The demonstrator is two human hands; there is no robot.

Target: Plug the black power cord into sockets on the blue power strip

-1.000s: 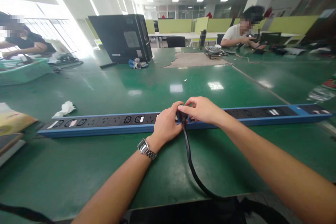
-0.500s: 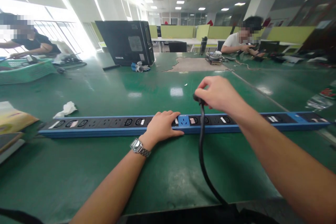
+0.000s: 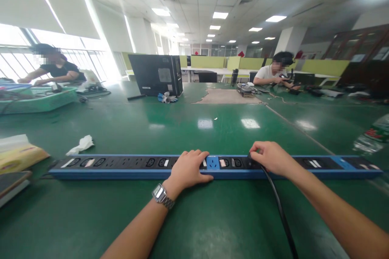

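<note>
Green surface (image 3: 170, 137), spanning the lower view. Lying lengthwise across it, long blue-and-black power strip (image 3: 225, 174), socket side up. Black cable (image 3: 278, 198), curving from the strip down to the lower edge of the view. Left hand (image 3: 188, 170), closed over the strip near its middle, with thumb against the near side and fingers across the top. Right hand (image 3: 270, 158), pinching the plug (image 3: 249, 161) at the cable's end. Plug at the strip's top, to the right of the blue socket (image 3: 212, 163); impossible to tell whether seated. Step in hand, judging by pose: fitting plug to strip. Called for next, probably: squaring the plug, then pressing straight down while bracing the strip.
</note>
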